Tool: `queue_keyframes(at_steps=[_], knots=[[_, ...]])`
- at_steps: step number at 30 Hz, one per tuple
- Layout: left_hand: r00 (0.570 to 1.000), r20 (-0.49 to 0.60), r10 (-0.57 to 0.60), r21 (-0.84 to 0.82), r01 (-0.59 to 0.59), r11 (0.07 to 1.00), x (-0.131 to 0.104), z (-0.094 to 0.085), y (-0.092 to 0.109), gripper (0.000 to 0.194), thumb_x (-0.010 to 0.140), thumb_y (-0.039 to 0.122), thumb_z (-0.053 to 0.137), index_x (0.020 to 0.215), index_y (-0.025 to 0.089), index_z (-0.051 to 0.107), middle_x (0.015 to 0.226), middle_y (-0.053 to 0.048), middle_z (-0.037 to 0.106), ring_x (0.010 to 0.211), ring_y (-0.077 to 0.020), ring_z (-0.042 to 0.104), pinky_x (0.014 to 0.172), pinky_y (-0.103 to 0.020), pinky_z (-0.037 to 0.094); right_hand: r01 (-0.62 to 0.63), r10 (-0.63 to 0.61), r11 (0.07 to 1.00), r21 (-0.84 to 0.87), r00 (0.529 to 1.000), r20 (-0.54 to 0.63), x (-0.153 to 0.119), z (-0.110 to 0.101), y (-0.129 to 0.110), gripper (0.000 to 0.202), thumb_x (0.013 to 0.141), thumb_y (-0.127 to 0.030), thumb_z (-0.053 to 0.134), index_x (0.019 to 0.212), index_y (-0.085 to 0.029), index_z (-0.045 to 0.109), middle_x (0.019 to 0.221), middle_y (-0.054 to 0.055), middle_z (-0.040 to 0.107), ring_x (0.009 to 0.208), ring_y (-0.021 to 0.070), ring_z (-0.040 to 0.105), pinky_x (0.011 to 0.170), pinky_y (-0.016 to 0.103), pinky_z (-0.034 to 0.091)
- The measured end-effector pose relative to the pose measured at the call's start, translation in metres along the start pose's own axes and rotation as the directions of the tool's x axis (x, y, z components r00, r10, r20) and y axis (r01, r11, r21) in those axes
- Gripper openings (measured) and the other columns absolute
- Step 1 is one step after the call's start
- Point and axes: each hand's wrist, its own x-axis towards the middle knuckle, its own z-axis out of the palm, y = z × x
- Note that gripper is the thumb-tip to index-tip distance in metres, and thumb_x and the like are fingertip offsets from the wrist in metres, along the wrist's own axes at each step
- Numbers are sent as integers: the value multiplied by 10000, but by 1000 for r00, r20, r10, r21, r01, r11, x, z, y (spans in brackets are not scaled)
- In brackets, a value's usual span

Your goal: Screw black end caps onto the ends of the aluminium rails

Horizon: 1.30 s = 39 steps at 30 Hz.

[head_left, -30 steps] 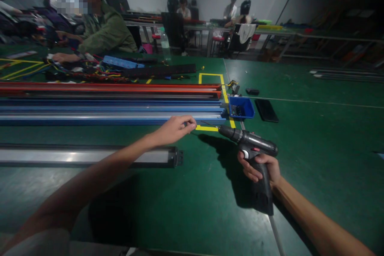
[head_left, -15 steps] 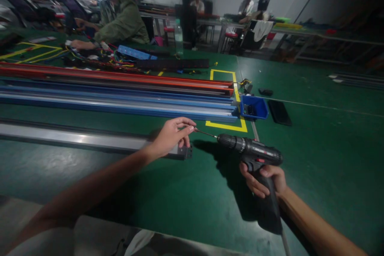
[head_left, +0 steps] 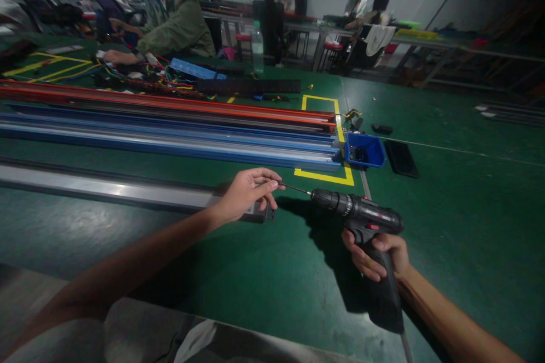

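My right hand (head_left: 374,255) grips a black cordless drill (head_left: 361,212), wrapped around its handle. From the drill's chuck a long thin driver bit (head_left: 297,188) points left. The thumb and forefinger of my left hand (head_left: 251,193) pinch at the far end of this bit; whether a small screw sits there too, I cannot make out. Below and behind my left hand lies a long grey metal profile (head_left: 170,193), with a dark end piece (head_left: 269,214) at its right end. My left hand covers part of the profile near that end.
Blue profiles (head_left: 213,147) and orange profiles (head_left: 213,108) lie across the green table. Beside their right ends are a blue bin (head_left: 374,150) with small dark parts and a black phone-like slab (head_left: 401,159). A co-worker in a green jacket (head_left: 183,28) sits opposite near tangled wires (head_left: 145,79).
The view has shifted slightly, so the table things sit a little further right. My left fingers stay at the bit's end, and the drill keeps nearly the same pose.
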Motion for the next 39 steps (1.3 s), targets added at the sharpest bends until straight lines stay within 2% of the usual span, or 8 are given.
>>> queue_keyframes(at_steps=[12,18,22,25,28,31,35,39], knots=[[992,94,86,275,-109,955,-1,-11,4,371,914,419,768,1127,122,707,952,-96,800,696,-153,772,566,-218,578,-24,23,999,-24,999,-26,-2,3,-5,399,810,-273,633,1138,-61,716,836,60,690,370,26,404,419,196,453],[975,142,171,460,-218,861,5,-24,13,662,916,420,760,1486,161,547,1274,-157,743,938,-178,771,833,-317,634,-12,8,997,-78,998,-56,-4,6,-8,391,802,-286,638,1124,-74,706,823,53,677,371,30,411,407,196,437],[944,125,307,708,-302,639,-8,-39,12,532,977,435,656,1421,160,551,1280,-157,719,1066,-225,730,858,-358,614,3,-12,994,-105,996,-90,-3,7,-11,382,795,-267,641,1118,-76,713,797,34,662,371,31,410,424,205,456],[873,340,350,856,-441,269,-28,-47,6,537,963,457,664,1397,150,584,1352,-179,698,1242,-311,676,1056,-491,554,14,-30,993,-113,990,-138,-2,7,-12,387,785,-256,634,1109,-64,727,786,37,662,369,35,404,425,216,449],[778,542,319,822,-569,-11,-42,-50,-5,624,949,523,690,1412,113,608,1359,-211,710,1266,-360,670,1064,-524,536,21,-45,993,-119,980,-196,0,6,-12,384,778,-256,616,1087,-60,735,794,48,661,369,35,382,410,220,414],[762,592,264,800,-595,-78,-41,-49,-15,631,970,554,671,1417,109,632,1340,-215,727,1230,-349,695,1016,-498,561,17,-44,992,-123,975,-216,2,3,-12,386,784,-256,607,1092,-67,742,803,53,662,370,36,374,408,224,412],[784,574,236,815,-573,-81,-32,-47,-18,546,1001,491,660,1390,108,649,1320,-209,732,1205,-328,706,988,-470,581,18,-34,996,-86,982,-183,3,0,-10,408,791,-247,613,1121,-56,759,822,67,677,382,41,405,427,228,445],[767,578,278,808,-585,-66,-28,-49,-18,545,980,464,698,1387,116,594,1292,-188,734,1174,-321,715,982,-472,595,-4,-8,998,-64,983,-185,0,-2,-9,417,805,-244,627,1151,-63,771,852,87,695,401,52,470,451,229,485]])
